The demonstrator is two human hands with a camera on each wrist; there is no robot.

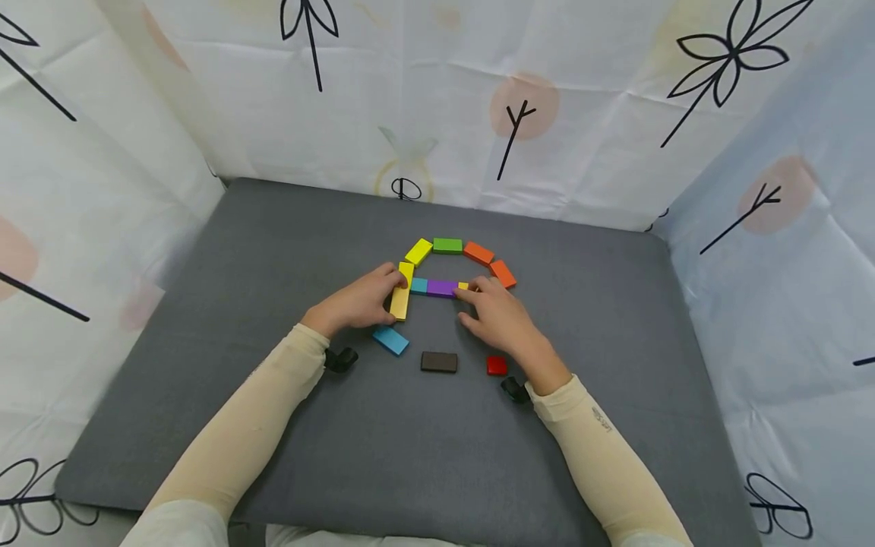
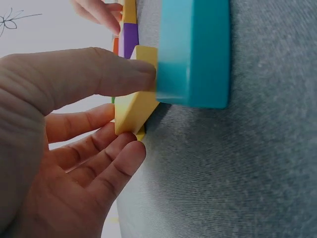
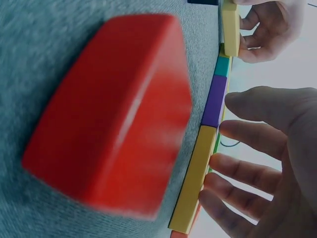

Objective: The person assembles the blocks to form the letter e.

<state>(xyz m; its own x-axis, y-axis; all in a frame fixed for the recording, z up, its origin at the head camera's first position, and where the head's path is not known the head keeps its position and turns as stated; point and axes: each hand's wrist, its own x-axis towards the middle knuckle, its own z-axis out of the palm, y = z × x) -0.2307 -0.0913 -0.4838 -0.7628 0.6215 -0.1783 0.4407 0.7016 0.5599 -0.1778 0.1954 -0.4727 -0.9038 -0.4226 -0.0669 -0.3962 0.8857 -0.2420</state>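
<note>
My left hand [image 1: 365,298] pinches a long yellow block [image 1: 400,302] between thumb and fingers, at the left end of a straight row. A second bit of yellow [image 2: 141,134] peeks out beneath it in the left wrist view. The row continues with a teal block [image 1: 419,286] and a purple block [image 1: 442,289]. At its right end lies another long yellow block [image 3: 193,178], mostly covered by my right hand [image 1: 502,315] in the head view. The right fingertips touch that block's side, with the thumb apart from it, near the purple one.
Behind the row, a yellow [image 1: 418,252], a green [image 1: 447,246] and two orange blocks [image 1: 478,252] curve in an arch. Nearer me on the grey table [image 1: 410,441] lie a blue block [image 1: 391,340], a dark brown block [image 1: 439,362] and a red block [image 1: 497,366].
</note>
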